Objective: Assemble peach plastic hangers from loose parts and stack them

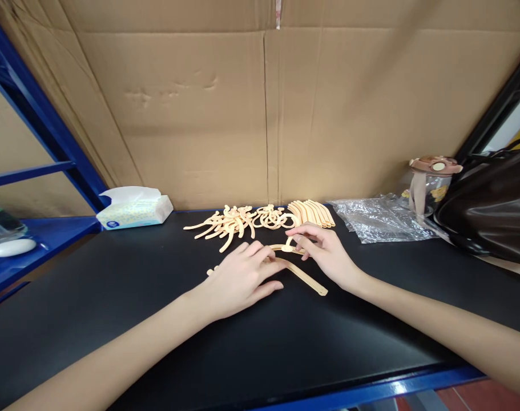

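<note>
My left hand (248, 279) lies palm down over a curved beige strip (307, 278), its fingers stretched out across the strip and its thumb apart. The strip's straight end slants out to the right, while its other end is hidden beneath the hand. A small beige knob (213, 270) peeks out left of that hand. Between thumb and fingertips, my right hand (323, 251) pinches a small curved beige piece with a round base (287, 246). This base sits against a second thin strip just behind the first; fingers cover part of the contact.
Behind my hands lie a loose pile of curved beige pieces (229, 224), several ring-shaped pieces (270, 217) and a neat row of strips (311, 213). A tissue pack (135, 210) stands left. Plastic wrap (379, 220), a bottle (433, 185) and a dark bag (493, 200) are right.
</note>
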Motion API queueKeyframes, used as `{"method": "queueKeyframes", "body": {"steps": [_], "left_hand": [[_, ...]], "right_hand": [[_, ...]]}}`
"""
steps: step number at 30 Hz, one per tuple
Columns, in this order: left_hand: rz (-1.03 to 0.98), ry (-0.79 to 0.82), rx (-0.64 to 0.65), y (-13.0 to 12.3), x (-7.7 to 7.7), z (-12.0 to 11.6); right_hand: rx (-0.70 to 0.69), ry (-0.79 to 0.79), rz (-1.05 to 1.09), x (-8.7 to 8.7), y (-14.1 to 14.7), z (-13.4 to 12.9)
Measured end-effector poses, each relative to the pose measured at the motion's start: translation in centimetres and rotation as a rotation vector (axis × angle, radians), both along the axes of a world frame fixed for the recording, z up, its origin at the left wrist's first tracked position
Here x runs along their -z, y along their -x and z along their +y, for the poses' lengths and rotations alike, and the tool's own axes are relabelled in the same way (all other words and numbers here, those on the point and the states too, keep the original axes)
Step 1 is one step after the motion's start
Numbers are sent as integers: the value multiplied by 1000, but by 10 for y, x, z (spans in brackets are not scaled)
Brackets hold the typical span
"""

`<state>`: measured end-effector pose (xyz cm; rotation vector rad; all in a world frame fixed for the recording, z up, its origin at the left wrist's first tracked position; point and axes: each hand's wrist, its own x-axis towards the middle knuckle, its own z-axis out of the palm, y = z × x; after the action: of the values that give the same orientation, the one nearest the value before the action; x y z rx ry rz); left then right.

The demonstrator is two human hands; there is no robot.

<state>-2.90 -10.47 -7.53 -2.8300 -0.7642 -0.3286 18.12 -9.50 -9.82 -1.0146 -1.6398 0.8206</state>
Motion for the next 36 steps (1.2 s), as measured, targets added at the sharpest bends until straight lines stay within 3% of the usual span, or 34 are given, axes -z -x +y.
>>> {"method": "queueKeyframes", "body": {"steps": [4,11,22,36], "left_hand": [[24,51,69,-6,3,-9],[-37,103,82,-10,4,-17],[-127,361,99,-11,-5,-22],[-106,163,47,-10,1,-13]], "right_hand": [[-3,-5,25,-1,1,-1],[-12,-9,33,-1,1,-1],[-4,5,18,2,1,1],[-23,11,13,0,1,1]]}}
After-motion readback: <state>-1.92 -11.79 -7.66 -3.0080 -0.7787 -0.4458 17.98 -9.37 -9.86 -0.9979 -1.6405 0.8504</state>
